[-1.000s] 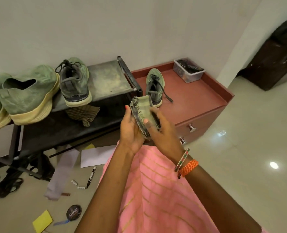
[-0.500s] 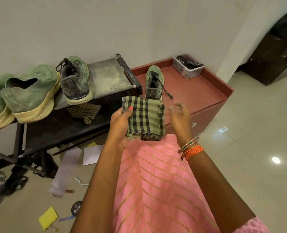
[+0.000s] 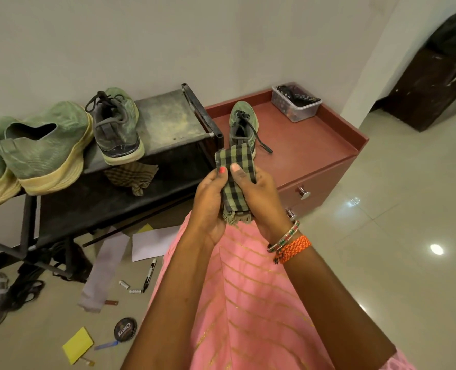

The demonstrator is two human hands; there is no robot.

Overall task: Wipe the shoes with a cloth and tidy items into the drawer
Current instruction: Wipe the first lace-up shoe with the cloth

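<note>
Checked green-and-black cloth [image 3: 237, 180] folded up, pinched in both hands [image 3: 213, 204] [image 3: 264, 196] over pink lap; green shoes [image 3: 241, 126] unwiped-looking, floor clutter like black marker [image 3: 149, 275] nowhere near shut maroon drawer [image 3: 312, 192].

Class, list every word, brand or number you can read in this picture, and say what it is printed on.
"Cherry": on the lid of the round black tin on the floor.
Black marker on the floor: white print, too small to read.
Nothing else bears readable text.

Frayed woven checked cloth [image 3: 236, 166], dusty matt metal rack [image 3: 165, 121], glossy floor tiles [image 3: 397, 209], knit-mesh shoes [image 3: 48, 145].
</note>
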